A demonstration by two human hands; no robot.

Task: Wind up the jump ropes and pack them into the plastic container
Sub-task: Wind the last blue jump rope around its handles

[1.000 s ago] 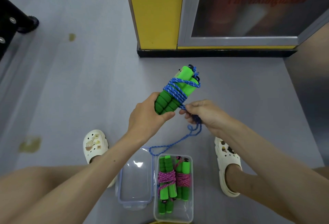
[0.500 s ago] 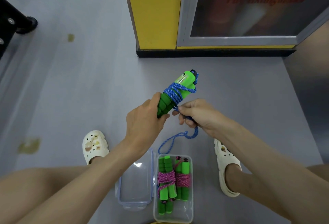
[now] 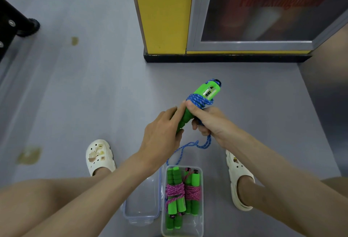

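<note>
The green handles of a jump rope (image 3: 206, 91) point up and away from me, with blue cord (image 3: 197, 100) wound round their middle. My left hand (image 3: 162, 133) grips the lower foam part, forefinger laid along the handle. My right hand (image 3: 209, 122) holds the cord against the handles with its thumb on the coil. A loose end of blue cord (image 3: 190, 145) hangs from it toward the clear plastic container (image 3: 200, 223) on the floor, which holds two wound ropes with pink cord (image 3: 181, 192).
The container's clear lid (image 3: 141, 203) lies open on its left. My feet in white clogs (image 3: 99, 156) flank the box. A yellow pillar (image 3: 163, 12) and a glass-fronted cabinet (image 3: 263, 10) stand ahead. A black wheeled frame (image 3: 17, 24) is at far left.
The handles have turned so the counter window faces up. My right hand has come up against the handles, its thumb on the coil. The hanging cord has grown shorter.
</note>
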